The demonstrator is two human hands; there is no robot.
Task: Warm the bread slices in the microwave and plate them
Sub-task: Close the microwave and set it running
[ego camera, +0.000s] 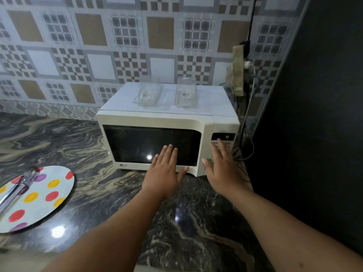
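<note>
Against microwave door, left hand

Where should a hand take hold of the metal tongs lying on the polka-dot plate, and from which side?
Grip the shiny metal tongs near mid-length, from above, fingers across both arms; they lie flat on the dotted round plate, tips pointing away.

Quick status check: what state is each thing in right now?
microwave door: closed
microwave display: lit
left hand: open, flat on door
right hand: open, at control panel
polka-dot plate: no bread, tongs on it
glass containers: empty, atop microwave
</note>
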